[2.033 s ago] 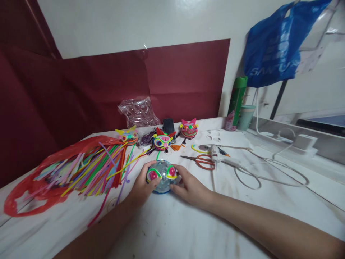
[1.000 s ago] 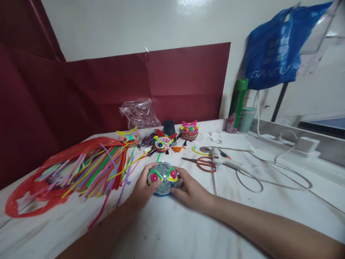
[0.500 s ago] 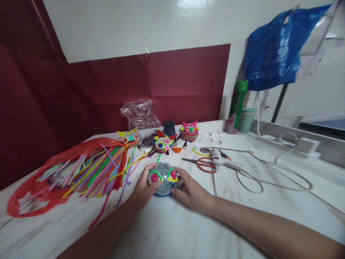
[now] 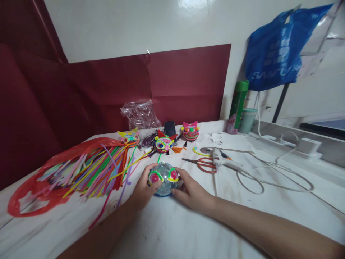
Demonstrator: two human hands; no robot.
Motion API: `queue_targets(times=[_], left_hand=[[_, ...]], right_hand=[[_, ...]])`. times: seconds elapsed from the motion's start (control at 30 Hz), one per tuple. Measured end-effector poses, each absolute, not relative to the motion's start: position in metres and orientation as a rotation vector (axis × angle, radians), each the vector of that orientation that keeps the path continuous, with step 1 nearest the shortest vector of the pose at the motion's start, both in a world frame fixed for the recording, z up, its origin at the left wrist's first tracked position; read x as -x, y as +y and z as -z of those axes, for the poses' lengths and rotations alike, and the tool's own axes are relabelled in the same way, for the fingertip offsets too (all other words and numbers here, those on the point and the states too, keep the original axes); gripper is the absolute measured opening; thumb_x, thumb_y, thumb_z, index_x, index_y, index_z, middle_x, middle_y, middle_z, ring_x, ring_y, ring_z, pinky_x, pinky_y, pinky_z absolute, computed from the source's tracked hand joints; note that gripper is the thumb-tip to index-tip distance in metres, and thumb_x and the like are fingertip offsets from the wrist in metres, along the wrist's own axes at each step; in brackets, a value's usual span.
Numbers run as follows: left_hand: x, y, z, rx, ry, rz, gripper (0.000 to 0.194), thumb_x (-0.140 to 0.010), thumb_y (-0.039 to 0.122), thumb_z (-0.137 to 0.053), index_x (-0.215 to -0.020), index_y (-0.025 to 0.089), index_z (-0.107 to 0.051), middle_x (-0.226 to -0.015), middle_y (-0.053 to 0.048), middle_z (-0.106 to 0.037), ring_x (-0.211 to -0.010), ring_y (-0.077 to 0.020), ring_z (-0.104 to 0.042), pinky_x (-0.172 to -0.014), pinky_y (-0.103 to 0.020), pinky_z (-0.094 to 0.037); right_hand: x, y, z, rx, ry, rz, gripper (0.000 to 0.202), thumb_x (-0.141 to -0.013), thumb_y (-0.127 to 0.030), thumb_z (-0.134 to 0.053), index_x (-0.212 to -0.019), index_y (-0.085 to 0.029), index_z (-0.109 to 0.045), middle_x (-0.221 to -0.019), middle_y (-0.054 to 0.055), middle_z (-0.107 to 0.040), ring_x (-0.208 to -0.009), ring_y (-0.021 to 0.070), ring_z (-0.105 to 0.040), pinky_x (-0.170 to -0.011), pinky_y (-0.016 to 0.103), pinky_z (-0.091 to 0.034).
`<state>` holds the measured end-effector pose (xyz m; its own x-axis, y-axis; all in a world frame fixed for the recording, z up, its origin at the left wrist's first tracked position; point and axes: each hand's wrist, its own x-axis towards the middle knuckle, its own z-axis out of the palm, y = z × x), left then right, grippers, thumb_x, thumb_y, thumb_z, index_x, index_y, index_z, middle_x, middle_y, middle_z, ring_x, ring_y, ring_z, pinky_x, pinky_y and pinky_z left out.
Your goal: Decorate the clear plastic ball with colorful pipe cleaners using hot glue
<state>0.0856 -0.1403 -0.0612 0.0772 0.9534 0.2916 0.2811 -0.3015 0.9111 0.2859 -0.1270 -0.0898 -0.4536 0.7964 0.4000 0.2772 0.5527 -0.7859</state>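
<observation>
Between my hands sits a clear, bluish round ball (image 4: 165, 187) with two big eyes on its front, each a pink bead edged in white, green and yellow. My left hand (image 4: 144, 189) is closed on its left side, the thumb below the left eye. My right hand (image 4: 192, 190) grips the right side, with fingers near the right eye and the thumb lower down. The ball's underside and back are hidden. Just behind it stands a decorated ball with red ears (image 4: 163, 142). To the right lie orange-handled scissors (image 4: 206, 164) and a white glue gun (image 4: 225, 162).
Colourful pipe cleaners (image 4: 99, 172) spread over a red plastic bag (image 4: 16, 205) at the left. Farther back are a yellow-eared ball (image 4: 129, 137), a pink-eared ball (image 4: 190, 131), a phone (image 4: 169, 127) and clear plastic wrap (image 4: 140, 115). A looping cable (image 4: 285, 189) runs across the right.
Both hands keep the same hold on the ball. Only a very slight shift of the whole view shows.
</observation>
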Motion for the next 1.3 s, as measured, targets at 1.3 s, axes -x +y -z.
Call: queue_targets(times=[1.3], left_hand=[[-0.0837, -0.1386, 0.0631, -1.701, 1.214, -1.273, 0.054, -0.072, 0.031, -0.061, -0.122, 0.018, -0.048, -0.122, -0.010, -0.059, -0.112, -0.0282, -0.056, -0.095, -0.039, -0.045]], right_hand=[[-0.2867, -0.1263, 0.0939, 0.842, -1.979, -0.807, 0.065, -0.078, -0.014, -0.063, -0.136, -0.021, -0.035, -0.114, 0.010, -0.056, -0.089, 0.0194, -0.062, -0.074, 0.032, -0.054]])
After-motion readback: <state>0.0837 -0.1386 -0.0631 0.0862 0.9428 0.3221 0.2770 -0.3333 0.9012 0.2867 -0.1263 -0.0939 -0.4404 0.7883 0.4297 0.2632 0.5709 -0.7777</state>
